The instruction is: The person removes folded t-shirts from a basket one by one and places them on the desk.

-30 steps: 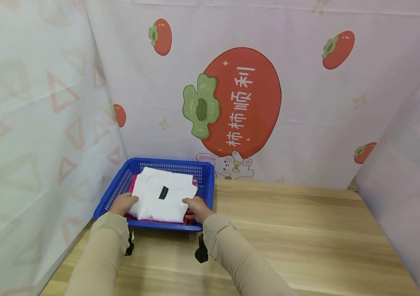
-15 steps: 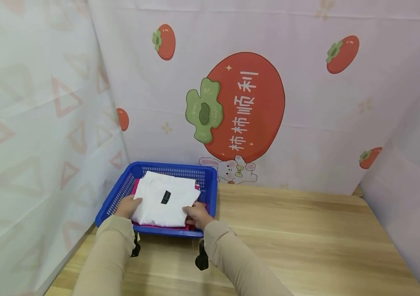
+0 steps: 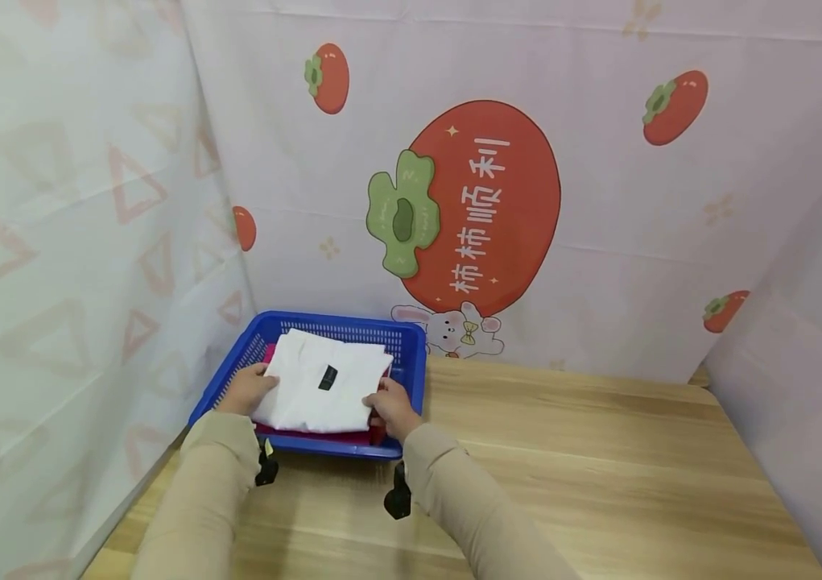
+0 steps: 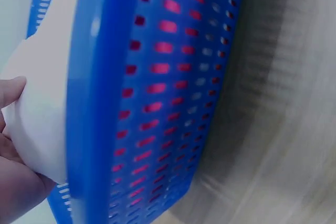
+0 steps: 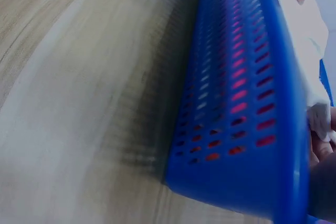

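You pinch the left edge of the folded white shirt [image 3: 312, 404] in your left hand [image 3: 244, 391] and its right edge in your right hand [image 3: 394, 408], the garment lying black label [image 3: 328, 378] uppermost over magenta cloth [image 3: 354, 438] within the blue perforated basket [image 3: 331, 446] on the wood-grain table [image 3: 599, 459].

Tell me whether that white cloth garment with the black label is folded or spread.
Folded: the white cloth garment forms a compact, roughly rectangular bundle between left hand and right hand.
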The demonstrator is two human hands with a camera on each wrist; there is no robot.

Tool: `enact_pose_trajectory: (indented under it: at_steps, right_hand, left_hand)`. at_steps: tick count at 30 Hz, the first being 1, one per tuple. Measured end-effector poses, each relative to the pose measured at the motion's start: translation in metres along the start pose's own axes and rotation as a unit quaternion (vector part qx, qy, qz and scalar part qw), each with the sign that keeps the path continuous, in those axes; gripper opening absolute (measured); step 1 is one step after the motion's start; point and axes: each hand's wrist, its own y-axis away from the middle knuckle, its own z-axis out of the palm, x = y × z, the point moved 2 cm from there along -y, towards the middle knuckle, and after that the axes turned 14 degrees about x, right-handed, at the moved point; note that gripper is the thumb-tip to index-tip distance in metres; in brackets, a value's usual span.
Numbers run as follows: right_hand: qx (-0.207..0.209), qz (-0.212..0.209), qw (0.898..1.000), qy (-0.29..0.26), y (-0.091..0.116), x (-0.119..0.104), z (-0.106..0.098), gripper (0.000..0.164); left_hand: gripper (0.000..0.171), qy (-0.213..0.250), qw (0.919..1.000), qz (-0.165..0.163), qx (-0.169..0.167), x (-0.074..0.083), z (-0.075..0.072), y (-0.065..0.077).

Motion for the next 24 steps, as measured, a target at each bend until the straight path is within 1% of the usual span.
enact_pose_trajectory:
  at_steps: [3,6,8,10,12,14,17,24]
  right_hand:
    - [-0.019,0.006,1.0,-0.005,0.003,-0.01,-0.009,0.034]
    - [-0.039,0.001,0.999,-0.001,0.004,-0.019,-0.019,0.04]
    - [-0.05,-0.003,0.999,0.006,0.004,-0.025,-0.026,0.042]
    - [-0.059,-0.002,0.998,0.009,0.004,-0.03,-0.033,0.045]
    - [-0.066,-0.002,0.998,0.014,0.005,-0.035,-0.042,0.045]
    - [-0.069,-0.001,0.998,0.015,0.005,-0.039,-0.052,0.045]
    - [-0.068,-0.008,0.998,0.017,0.007,-0.043,-0.068,0.045]
    - [-0.045,-0.026,0.999,0.012,0.01,-0.048,-0.109,0.046]
  left_hand:
    - [0.046,0.009,0.9999,0.009,-0.005,0.006,-0.004,0.007]
    - [0.047,0.046,0.9989,0.005,-0.008,0.014,-0.008,0.017]
    - [0.048,0.076,0.997,-0.003,-0.011,0.02,-0.009,0.024]
    - [0.048,0.104,0.9944,-0.018,-0.011,0.027,-0.008,0.03]
    - [0.048,0.117,0.9925,-0.032,-0.007,0.033,-0.006,0.035]
    - [0.047,0.142,0.9889,-0.045,-0.007,0.04,-0.001,0.039]
    - [0.044,0.17,0.9841,-0.052,-0.006,0.052,0.008,0.045]
    - [0.04,0.222,0.9744,-0.038,-0.006,0.08,0.037,0.06]
